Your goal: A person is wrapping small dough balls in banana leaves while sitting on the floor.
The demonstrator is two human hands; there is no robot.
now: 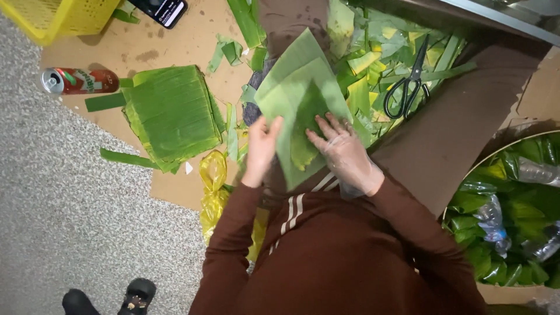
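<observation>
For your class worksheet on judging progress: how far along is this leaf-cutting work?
Done: a neat stack of cut square green leaf pieces lies on the brown cardboard sheet. In hand: the left hand and gloved right hand flatten a large green leaf piece. Left: uncut leaves fill the round basket, black scissors idle.

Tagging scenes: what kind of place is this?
Probably an informal floor workspace for cutting leaves, home or small workshop: flattened cardboard over carpet, a stack of cut green leaves, scissors among trimmings.

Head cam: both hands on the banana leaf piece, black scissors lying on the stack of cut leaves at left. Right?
Not quite. In the head view the black scissors lie on the leaf scraps at right, not the stack of cut leaves. Both hands are on the banana leaf piece.
</observation>
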